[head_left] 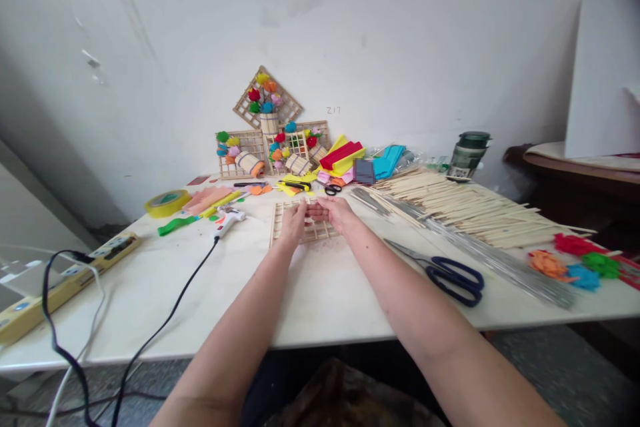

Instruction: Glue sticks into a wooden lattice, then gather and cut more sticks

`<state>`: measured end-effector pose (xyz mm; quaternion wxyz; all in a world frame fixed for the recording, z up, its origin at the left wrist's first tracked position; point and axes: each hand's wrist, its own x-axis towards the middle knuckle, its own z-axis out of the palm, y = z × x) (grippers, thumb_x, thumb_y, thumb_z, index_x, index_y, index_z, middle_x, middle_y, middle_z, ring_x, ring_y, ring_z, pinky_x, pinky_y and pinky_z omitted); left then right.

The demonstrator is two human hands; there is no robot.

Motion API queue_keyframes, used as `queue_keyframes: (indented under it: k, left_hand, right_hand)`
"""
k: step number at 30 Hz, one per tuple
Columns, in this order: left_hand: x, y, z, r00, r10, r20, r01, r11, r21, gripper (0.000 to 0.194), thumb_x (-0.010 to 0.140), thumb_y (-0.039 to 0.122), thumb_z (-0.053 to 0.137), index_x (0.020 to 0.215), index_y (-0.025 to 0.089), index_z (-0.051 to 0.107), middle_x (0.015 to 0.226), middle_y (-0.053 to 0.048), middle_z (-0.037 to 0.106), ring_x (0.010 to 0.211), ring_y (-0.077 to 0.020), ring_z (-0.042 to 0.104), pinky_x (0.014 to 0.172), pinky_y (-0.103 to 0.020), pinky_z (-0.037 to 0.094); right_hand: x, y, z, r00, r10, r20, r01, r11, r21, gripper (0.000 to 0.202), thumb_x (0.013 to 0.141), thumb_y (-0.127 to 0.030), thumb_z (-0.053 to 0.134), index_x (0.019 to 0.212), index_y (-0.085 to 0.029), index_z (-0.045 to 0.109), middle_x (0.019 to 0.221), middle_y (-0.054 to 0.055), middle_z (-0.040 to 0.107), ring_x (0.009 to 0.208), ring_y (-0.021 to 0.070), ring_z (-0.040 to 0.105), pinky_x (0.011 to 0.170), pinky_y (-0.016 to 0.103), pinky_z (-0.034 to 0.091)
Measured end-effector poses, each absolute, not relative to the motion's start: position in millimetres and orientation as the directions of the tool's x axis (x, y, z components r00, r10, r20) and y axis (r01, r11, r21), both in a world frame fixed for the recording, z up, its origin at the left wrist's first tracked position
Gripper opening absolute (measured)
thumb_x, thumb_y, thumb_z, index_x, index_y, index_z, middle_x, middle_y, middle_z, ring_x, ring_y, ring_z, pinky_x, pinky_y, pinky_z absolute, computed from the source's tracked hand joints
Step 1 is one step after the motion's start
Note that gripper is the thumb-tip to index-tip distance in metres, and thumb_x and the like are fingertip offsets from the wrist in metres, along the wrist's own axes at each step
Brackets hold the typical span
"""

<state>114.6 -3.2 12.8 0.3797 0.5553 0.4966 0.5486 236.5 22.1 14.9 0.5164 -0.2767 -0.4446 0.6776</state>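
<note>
One left hand (294, 221) and one right hand (337, 212) sit close together over a wooden lattice (315, 236) on a table (330, 297), their grip indiscernible.

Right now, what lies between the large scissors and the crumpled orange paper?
The head view shows a bundle of thin silvery rods between the large scissors and the crumpled orange paper.

This is a handicraft workspace, set on a long white-topped table (200, 307) against a scuffed white wall (320, 27). A white corded glue gun (229, 222), large scissors with dark-blue handles (434, 267), a roll of clear yellow tape (169, 207), many thin pale wooden sticks (465, 207), folded red and yellow sheets (343, 155) and square wooden lattices decorated with colourful flower-like tufts (253, 140) show it. Whether it belongs to a home or a studio cannot be told.
</note>
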Motion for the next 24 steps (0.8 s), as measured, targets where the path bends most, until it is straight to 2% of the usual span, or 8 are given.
queue_keyframes:
  k: [2,5,10,14,19,24]
  left_hand:
    - [115,-6,9,-0.065,0.973,0.222,0.076,-0.217,0.973,0.054,0.076,0.058,0.041,0.085,0.01,0.065,0.079,-0.011,0.066,0.07,-0.018,0.061,0.052,-0.025,0.047]
    - [111,-5,8,-0.041,0.973,0.227,0.086,-0.222,0.971,0.056,0.073,0.06,0.045,0.086,0.011,0.067,0.082,-0.011,0.067,0.073,-0.0189,0.061,0.053,-0.025,0.046]
    - [107,2,4,-0.058,0.947,0.315,0.201,-0.298,0.933,0.045,0.063,0.053,0.061,0.081,0.012,0.068,0.075,-0.007,0.067,0.068,-0.0167,0.06,0.055,-0.023,0.043]
    - [104,4,1,-0.149,0.931,0.333,0.306,-0.277,0.911,0.036,0.063,0.047,0.063,0.07,0.012,0.067,0.065,-0.005,0.065,0.059,-0.0136,0.056,0.053,-0.022,0.04]
    - [100,5,0,-0.231,0.908,0.349,0.34,-0.261,0.904,0.029,0.064,0.041,0.062,0.062,0.012,0.064,0.053,-0.002,0.06,0.05,-0.0111,0.051,0.048,-0.021,0.036]
    - [97,5,2,-0.283,0.892,0.352,0.208,-0.302,0.931,0.028,0.064,0.041,0.061,0.064,0.013,0.064,0.059,-0.003,0.063,0.056,-0.0122,0.055,0.052,-0.022,0.04]
  right_hand:
    - [236,22,14,-0.308,0.948,0.08,-0.444,-0.069,-0.893,0.009,0.079,-0.018,0.053,0.073,-0.012,0.056,0.067,0.008,0.068,0.062,0.0169,0.066,0.057,0.026,0.054]
    - [235,20,14,-0.298,0.953,0.06,-0.405,-0.069,-0.912,0.013,0.081,-0.02,0.05,0.071,-0.013,0.056,0.063,0.007,0.067,0.06,0.017,0.066,0.055,0.026,0.053]
    - [232,15,17,-0.287,0.958,0.028,-0.323,-0.069,-0.944,0.022,0.083,-0.024,0.046,0.068,-0.013,0.058,0.056,0.005,0.065,0.052,0.0152,0.063,0.051,0.026,0.052]
    - [228,11,19,-0.326,0.945,0.03,-0.277,-0.066,-0.959,0.033,0.086,-0.032,0.041,0.066,-0.012,0.057,0.056,0.007,0.064,0.052,0.0158,0.062,0.051,0.027,0.052]
    - [225,9,19,-0.276,0.959,0.06,-0.269,-0.017,-0.963,0.022,0.085,-0.034,0.043,0.082,-0.014,0.052,0.054,0.003,0.063,0.05,0.0161,0.062,0.049,0.027,0.051]
    - [229,14,18,-0.213,0.975,0.064,-0.315,-0.006,-0.949,0.02,0.086,-0.034,0.042,0.089,-0.015,0.049,0.055,0.002,0.062,0.051,0.016,0.062,0.049,0.027,0.05]
